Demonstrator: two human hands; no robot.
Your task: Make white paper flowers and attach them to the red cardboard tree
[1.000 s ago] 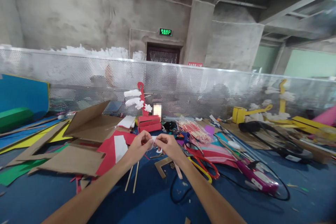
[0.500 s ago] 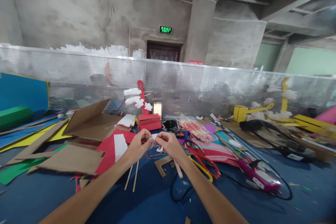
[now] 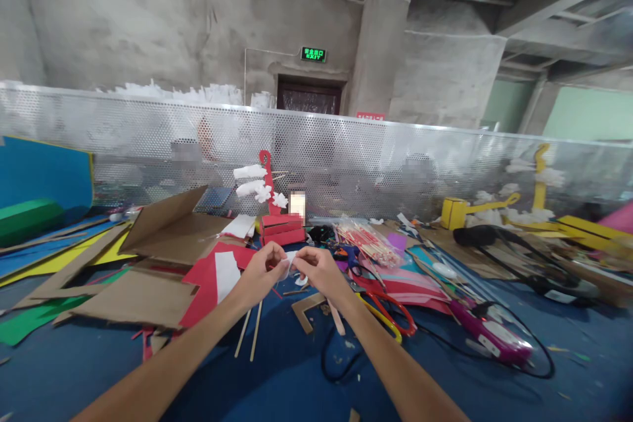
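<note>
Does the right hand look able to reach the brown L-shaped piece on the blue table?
Probably yes: the brown L-shaped piece lies mostly uncovered, close to the right hand, though that hand is holding a white piece.

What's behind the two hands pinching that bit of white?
Beyond the left hand and right hand, which pinch a white piece, stands a red base with an upright red strip, then a perforated metal panel. Whatever the hands cover can't be seen.
</note>
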